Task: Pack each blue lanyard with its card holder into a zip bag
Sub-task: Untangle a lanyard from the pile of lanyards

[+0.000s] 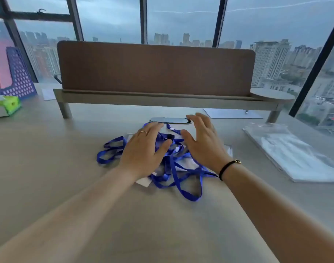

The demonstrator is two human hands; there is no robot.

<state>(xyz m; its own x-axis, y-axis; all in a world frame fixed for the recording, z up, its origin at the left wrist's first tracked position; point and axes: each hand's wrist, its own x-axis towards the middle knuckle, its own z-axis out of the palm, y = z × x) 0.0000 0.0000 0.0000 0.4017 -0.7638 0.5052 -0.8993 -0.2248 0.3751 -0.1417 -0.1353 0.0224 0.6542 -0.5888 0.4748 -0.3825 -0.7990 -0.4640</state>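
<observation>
- Two bare forearms enter from the bottom edge and reach forward over a light wooden desk [48,158].
- Tangle of blue lanyards [178,173] lies mid-desk; nearest loop trails toward the viewer, another loop spreads to the left.
- Clear card holders [143,182] lie mixed under the straps; their number cannot be told.
- Left hand [143,149]: palm down on the pile, fingers spread flat, nothing gripped. Ring on one finger.
- Right hand [202,143]: palm facing inward at the right side of the pile, fingers wide, nothing held. Whether it touches the straps cannot be told. Black cord bracelet [227,167] on the wrist.
- Stack of clear zip bags [295,156] lies to the right, well apart from the pile.
- Behind the pile: oval cable grommet [170,120], then a raised shelf with a brown panel [154,69].
- Far left: green tissue pack [6,105], purple perforated basket [18,76].
- Beyond: windows, city towers.
</observation>
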